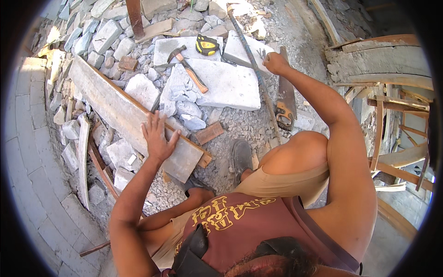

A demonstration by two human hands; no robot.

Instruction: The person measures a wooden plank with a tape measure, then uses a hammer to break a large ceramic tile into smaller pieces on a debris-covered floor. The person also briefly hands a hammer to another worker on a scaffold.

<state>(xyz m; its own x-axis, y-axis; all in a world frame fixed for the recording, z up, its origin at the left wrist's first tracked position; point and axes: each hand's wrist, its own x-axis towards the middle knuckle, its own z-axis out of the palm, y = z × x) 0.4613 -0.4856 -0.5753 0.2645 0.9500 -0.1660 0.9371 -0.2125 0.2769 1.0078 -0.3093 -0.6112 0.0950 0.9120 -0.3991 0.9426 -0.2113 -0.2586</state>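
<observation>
My left hand [159,138] lies with fingers spread on a long grey-faced wooden plank [110,104], which slants across the rubble toward my feet. My right hand [275,63] is closed, reaching out beside a pale concrete block [244,51]. At its fingertips are thin grey pieces like nails [263,53]; what the fingers grip, if anything, is too small to tell. On the slabs between my hands lie a claw hammer [190,71] and a yellow-and-black tape measure [207,45]. A handsaw [285,94] rests below my right hand, beside a long thin metal bar [253,60].
Broken concrete and stones [108,37] cover the ground ahead and to the left. A block wall [27,134] curves along the left side. Wooden frames and boards [380,64] stand at the right. My knee [295,150] is bent up below the saw.
</observation>
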